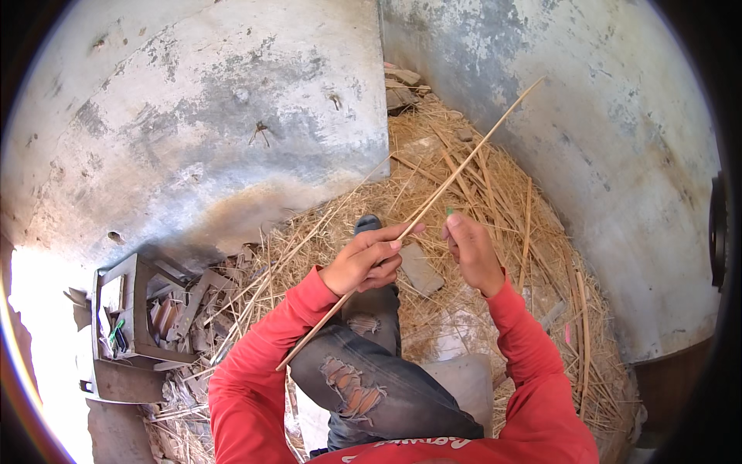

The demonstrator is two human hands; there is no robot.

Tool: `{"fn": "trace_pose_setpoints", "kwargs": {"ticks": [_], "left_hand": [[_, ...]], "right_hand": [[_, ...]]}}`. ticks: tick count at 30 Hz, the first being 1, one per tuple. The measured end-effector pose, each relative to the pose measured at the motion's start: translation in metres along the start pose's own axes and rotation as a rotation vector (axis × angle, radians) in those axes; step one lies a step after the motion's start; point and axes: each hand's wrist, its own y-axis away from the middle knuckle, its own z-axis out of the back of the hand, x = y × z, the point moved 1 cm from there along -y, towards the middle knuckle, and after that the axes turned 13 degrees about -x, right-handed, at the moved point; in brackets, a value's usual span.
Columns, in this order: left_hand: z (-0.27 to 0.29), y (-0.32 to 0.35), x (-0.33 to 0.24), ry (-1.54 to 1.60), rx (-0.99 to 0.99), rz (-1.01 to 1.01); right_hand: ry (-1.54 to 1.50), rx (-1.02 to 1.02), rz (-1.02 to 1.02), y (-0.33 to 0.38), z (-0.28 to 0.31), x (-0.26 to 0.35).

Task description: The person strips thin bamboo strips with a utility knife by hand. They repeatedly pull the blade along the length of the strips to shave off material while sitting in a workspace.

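Left grip (369, 261) is closed round a long thin cane (433, 205), fingers curled over it and thumb pressed near its middle. Right grip (470, 251) is loosely curled just beside the cane, fingertips pinched together on something small and green; what that is cannot be made out, and whether the fingers touch the cane is unclear.

Below the left grip the cane runs down and left past the knee, ending over the torn jeans (363, 371). Above the grips it slants up and right to a fine tip against the right wall (618, 155). It is pale tan, straight and slender, thinning toward the top.

Well left of the grips a grey crate (124, 309) sits on the floor with small tools inside, too small to identify; bright glare washes out the area beside it. Straw (495, 185) covers the floor under and beyond both grips, and other loose canes lie in it. A left wall (216, 124) of stained, peeling plaster meets the right wall at a corner beyond the grips. A shoe tip (368, 223) shows just above the left grip, the leg mostly hidden by the arm.
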Motion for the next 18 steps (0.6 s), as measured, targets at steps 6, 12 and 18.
{"fn": "trace_pose_setpoints", "kwargs": {"ticks": [6, 12, 18], "left_hand": [[-0.001, 0.001, 0.0, 0.024, -0.06, 0.046], [0.004, 0.002, 0.011, -0.013, -0.015, 0.069], [0.004, 0.002, 0.012, -0.02, -0.024, 0.041]], "right_hand": [[0.345, 0.037, 0.285, 0.022, -0.025, 0.028], [0.452, -0.057, 0.068, -0.025, 0.009, 0.002], [0.296, 0.003, 0.343, 0.025, -0.023, 0.009]]}}
